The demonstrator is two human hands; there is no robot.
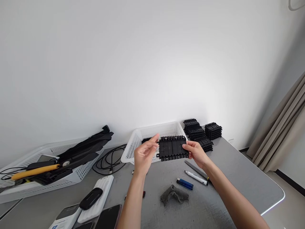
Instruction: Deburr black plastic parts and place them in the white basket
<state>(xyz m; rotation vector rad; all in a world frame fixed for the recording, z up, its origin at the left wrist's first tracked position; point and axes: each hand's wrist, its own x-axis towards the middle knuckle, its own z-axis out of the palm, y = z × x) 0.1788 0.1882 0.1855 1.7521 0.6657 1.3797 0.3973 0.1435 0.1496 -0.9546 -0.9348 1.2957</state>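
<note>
A flat black plastic panel [172, 148] with toothed long edges is raised in front of me, above the grey table. My right hand [195, 152] pinches its right end, thumb on the near face. At the left end is my left hand [145, 154], its fingers stretched and apart; whether a fingertip touches the panel I cannot tell. Behind the panel stands a white plastic basket [157, 128], partly covered, with some black pieces [146, 139] inside. Stacks of similar black panels [194, 130] rise to its right, beside another stack [213, 131].
Below my hands lie a crumpled grey cloth [173, 194], a blue lighter [185, 183], a white marker [196, 177] and a grey strip [196, 169]. Leftward are a black cable [111, 159], phones [108, 218], a white power bank [105, 187] and a loaded white basket [81, 170].
</note>
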